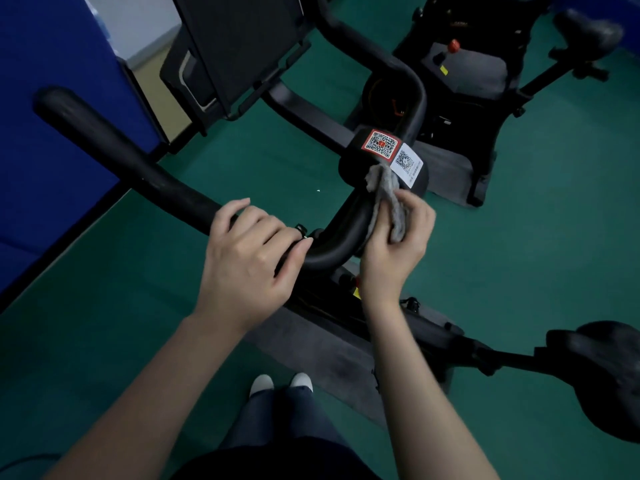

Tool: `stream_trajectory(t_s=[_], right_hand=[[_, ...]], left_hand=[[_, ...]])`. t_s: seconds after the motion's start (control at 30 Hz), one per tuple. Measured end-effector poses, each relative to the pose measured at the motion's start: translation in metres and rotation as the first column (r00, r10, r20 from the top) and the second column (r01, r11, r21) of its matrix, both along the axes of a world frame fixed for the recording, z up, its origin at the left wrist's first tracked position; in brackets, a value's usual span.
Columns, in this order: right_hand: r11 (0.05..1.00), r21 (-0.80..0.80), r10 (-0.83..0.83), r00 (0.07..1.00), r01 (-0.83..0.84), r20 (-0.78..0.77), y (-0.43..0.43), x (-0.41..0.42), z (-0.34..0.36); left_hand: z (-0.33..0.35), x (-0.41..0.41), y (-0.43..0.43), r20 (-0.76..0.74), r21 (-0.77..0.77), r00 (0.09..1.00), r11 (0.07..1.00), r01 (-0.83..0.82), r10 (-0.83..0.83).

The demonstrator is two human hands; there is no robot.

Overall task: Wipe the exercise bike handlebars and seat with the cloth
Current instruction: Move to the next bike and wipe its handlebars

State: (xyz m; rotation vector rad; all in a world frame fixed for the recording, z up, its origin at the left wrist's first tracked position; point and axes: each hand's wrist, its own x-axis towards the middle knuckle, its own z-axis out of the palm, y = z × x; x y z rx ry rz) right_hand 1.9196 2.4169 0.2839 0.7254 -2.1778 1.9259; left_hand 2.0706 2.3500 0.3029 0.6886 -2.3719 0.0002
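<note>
The black handlebar (145, 174) of the exercise bike runs from upper left down to a curved bend in the middle. My left hand (249, 258) grips the bar just left of that bend. My right hand (398, 244) holds a grey cloth (389, 199) against the bar where it meets the centre block with two QR stickers (391, 150). The bike's black seat (602, 375) sticks out at the lower right, apart from both hands.
A dark screen (235, 46) stands above the handlebar. A second exercise bike (467, 71) with its own seat (588, 32) stands behind at upper right. A blue panel (52, 133) fills the left. The floor (104, 341) is green; my shoes (280, 382) are below.
</note>
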Motion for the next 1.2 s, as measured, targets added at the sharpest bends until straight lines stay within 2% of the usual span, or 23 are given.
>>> stream_trajectory(t_s=[0.1,0.2,0.4,0.5,0.6,0.73,0.8,0.83,0.87,0.93,1.0,1.03,1.07,1.1,1.13,1.2], right_hand=[[0.995,-0.103,0.005,0.98,0.016,0.201,0.008,0.022,-0.004],[0.97,-0.211,-0.012,0.894,0.119,0.447,0.0,0.023,0.0],[0.961,-0.239,0.027,0.811,0.141,0.585,0.006,0.05,-0.006],[0.957,-0.252,0.064,0.74,0.145,0.669,0.007,0.053,-0.009],[0.948,-0.288,0.149,0.607,0.137,0.78,0.007,0.057,-0.011],[0.887,-0.455,0.406,0.341,0.074,0.848,0.019,0.07,-0.017],[0.852,-0.516,0.474,0.288,0.09,0.832,0.026,0.059,-0.015],[0.847,-0.52,0.468,0.309,0.109,0.828,0.03,0.051,-0.012],[0.85,-0.513,0.441,0.371,0.119,0.817,0.033,0.042,-0.009],[0.905,-0.421,0.297,0.616,0.062,0.73,0.038,0.026,0.001],[0.978,-0.173,0.179,0.89,-0.115,0.42,0.036,0.011,0.016],[0.978,-0.019,0.205,0.952,-0.206,0.226,0.032,0.003,0.023],[0.951,0.138,0.271,0.961,-0.277,0.061,0.026,-0.006,0.031],[0.902,0.284,0.357,0.932,-0.325,-0.068,0.018,-0.016,0.04],[0.833,0.418,0.46,0.874,-0.364,-0.155,0.009,-0.026,0.049],[0.639,0.66,0.668,0.711,-0.396,-0.219,-0.009,-0.043,0.066]], left_hand=[[-0.001,-0.001,0.002,0.008,0.005,1.0,1.0,-0.003,0.003],[-0.001,-0.002,0.001,0.008,-0.013,1.0,1.0,-0.008,0.008],[-0.003,-0.003,0.002,0.014,-0.057,1.0,0.998,-0.027,0.028],[-0.002,-0.004,0.001,0.012,-0.06,0.999,0.998,-0.034,0.035],[-0.002,-0.004,0.002,0.011,-0.058,0.999,0.997,-0.041,0.042],[-0.001,-0.003,0.002,0.021,-0.054,0.999,0.998,-0.04,0.042],[-0.001,-0.002,0.001,0.035,-0.044,0.999,0.998,-0.035,0.036],[-0.001,-0.001,0.001,0.039,-0.035,0.999,0.999,-0.033,0.034],[-0.001,-0.001,0.001,0.041,-0.027,0.999,0.999,-0.032,0.033],[-0.001,-0.001,0.001,0.041,-0.013,0.999,0.999,-0.033,0.033],[0.0,-0.001,0.001,0.031,0.002,0.999,1.0,-0.029,0.029],[0.0,-0.001,0.001,0.023,0.013,0.999,1.0,-0.026,0.026],[0.001,-0.001,0.001,0.015,0.029,1.0,0.999,-0.022,0.021],[0.002,0.0,0.001,0.007,0.048,1.0,0.999,-0.015,0.015],[0.004,0.0,0.001,-0.003,0.069,1.0,0.998,-0.007,0.008],[0.007,0.002,0.0,-0.022,0.101,1.0,0.995,0.002,0.001]])
